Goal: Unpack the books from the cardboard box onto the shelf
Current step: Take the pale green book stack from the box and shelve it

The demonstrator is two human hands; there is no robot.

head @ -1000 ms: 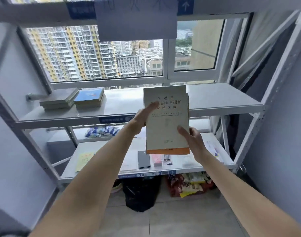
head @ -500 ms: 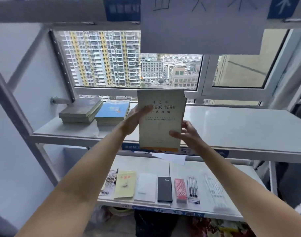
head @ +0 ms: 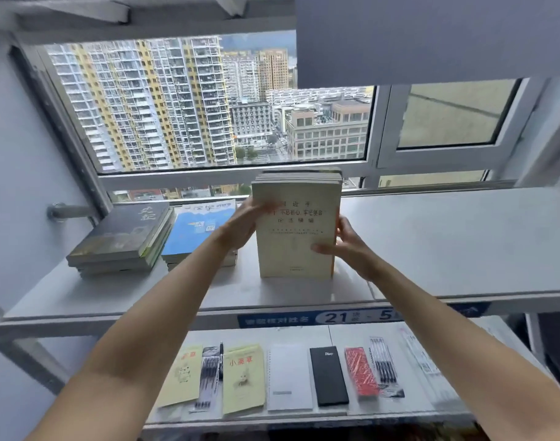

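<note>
A stack of cream-covered books [head: 296, 246] stands tilted with its lower edge on the white upper shelf [head: 463, 243]. My left hand [head: 243, 222] holds the stack's left edge, thumb on the front cover. My right hand [head: 347, 241] grips its right edge near the orange spine, thumb across the cover. Two flat piles lie to the left on the same shelf: a dark-covered pile [head: 126, 240] and a blue-covered pile [head: 197, 229]. The cardboard box is out of view.
The lower shelf [head: 342, 334] carries yellow notebooks [head: 242, 378], pen packs [head: 208, 377], a white pad [head: 288, 377], a black diary [head: 329, 375] and a red packet [head: 360, 375]. A window [head: 208, 103] sits behind the shelf. A grey sheet [head: 431, 36] hangs from the frame above.
Both hands carried the stack of books up and forward from in front of the shelf edge; its lower edge now rests on the upper shelf. The camera moved closer.
</note>
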